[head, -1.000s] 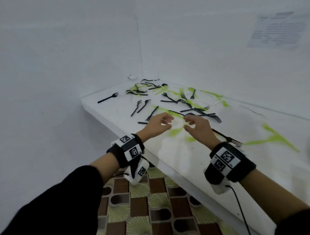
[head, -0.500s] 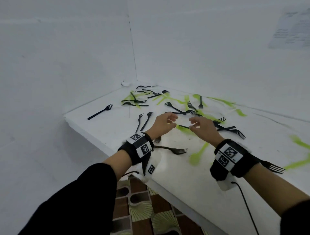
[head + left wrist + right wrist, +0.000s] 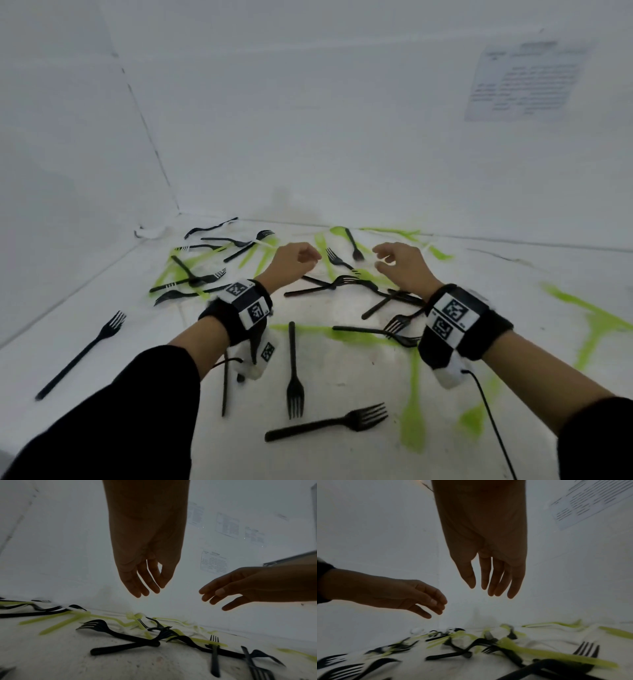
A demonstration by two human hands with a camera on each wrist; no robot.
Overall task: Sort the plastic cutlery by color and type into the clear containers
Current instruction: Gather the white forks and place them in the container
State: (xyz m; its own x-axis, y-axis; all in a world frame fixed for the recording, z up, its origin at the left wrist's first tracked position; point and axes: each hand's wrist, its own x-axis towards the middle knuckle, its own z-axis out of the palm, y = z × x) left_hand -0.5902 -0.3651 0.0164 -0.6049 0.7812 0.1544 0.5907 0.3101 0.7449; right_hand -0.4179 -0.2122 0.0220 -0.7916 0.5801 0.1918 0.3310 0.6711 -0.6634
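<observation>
1. Nearest the viewer, black plastic forks [image 3: 326, 426] are seen lying flat and apart on the white table [image 3: 335, 455], beside a lime-green piece [image 3: 413, 404] whose type is blurred.
2. These are judged light, thin and fairly stiff, likely to skid on the smooth top; a pinch at mid-handle is judged the safest hold, since the tines look snappable.
3. Further in, the left hand [image 3: 295, 261] and right hand [image 3: 400, 263] are held above the table, neither touching cutlery. In the wrist views the fingers of both are shown loosely extended, slightly parted, and nothing is held.
4. Beneath and between the hands a tangle of crossed black forks [image 3: 334, 286] over green pieces is seen; single pieces there would probably need teasing apart.
5. Farthest back, more black and green cutlery [image 3: 219, 245] is scattered toward the wall corner.
6. No clear containers are seen in any view. White pieces can hardly be made out against the table.
</observation>
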